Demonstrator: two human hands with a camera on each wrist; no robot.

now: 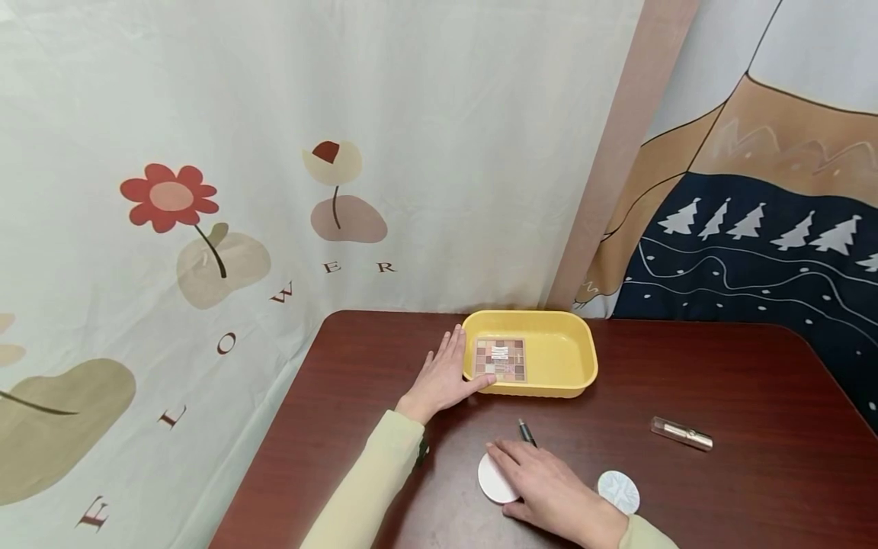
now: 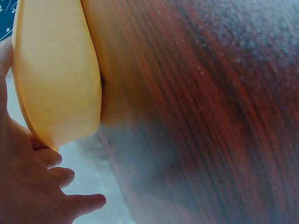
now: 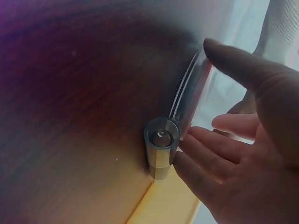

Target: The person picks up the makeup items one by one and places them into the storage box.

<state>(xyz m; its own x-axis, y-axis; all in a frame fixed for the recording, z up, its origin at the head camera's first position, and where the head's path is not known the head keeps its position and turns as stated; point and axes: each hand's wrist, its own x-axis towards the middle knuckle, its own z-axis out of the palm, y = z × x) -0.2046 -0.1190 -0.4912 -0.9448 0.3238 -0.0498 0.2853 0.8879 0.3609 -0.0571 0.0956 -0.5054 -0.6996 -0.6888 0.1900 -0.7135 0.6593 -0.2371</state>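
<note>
- The step in hand looks like picking up the white disc (image 1: 494, 483) with the right hand (image 1: 554, 486), whose thumb and fingertips pinch its opposite edges; how firmly, I cannot tell.
- The left hand (image 1: 440, 381) lies straight-fingered along the left side of the yellow tray (image 1: 542, 391), thumb over its front-left corner, seemingly steadying it.
- The next move calls for an even hold, kept off the dark pen (image 1: 526, 431) just beyond the fingers.
- The disc lies on the worktop (image 1: 727, 366), in front of the tray, which stands by the back edge.
- It is round and plain on top, with a shiny, banded rim.
</note>
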